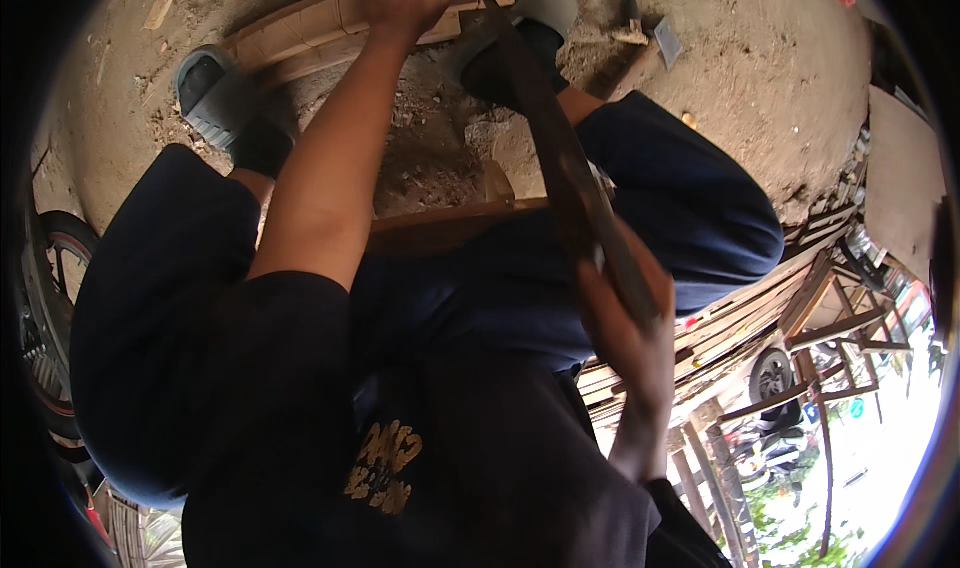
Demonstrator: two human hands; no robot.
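My left hand point(405, 0) is at the top, its arm stretched forward. Its fingers are closed on a pale brown length of wood point(310, 30) with marks across it, lying on the ground between my feet. Over my right thigh, my right hand point(632, 313) grips the near end of a long, dark, bar-like tool point(555, 143). This tool slants up and forward, and its far end passes close to the right of my left hand and out of the frame. Its exact kind cannot be made out, and the right fingers are partly blurred.
Grey sandals point(212, 98) are on my feet, either side of the wood. Beyond my right foot lie a narrow tool point(630, 3) and a flat grey piece point(668, 43). Wooden slats point(690, 363) and a wooden frame point(835, 318) stand right; a motorcycle wheel point(65, 253) is left.
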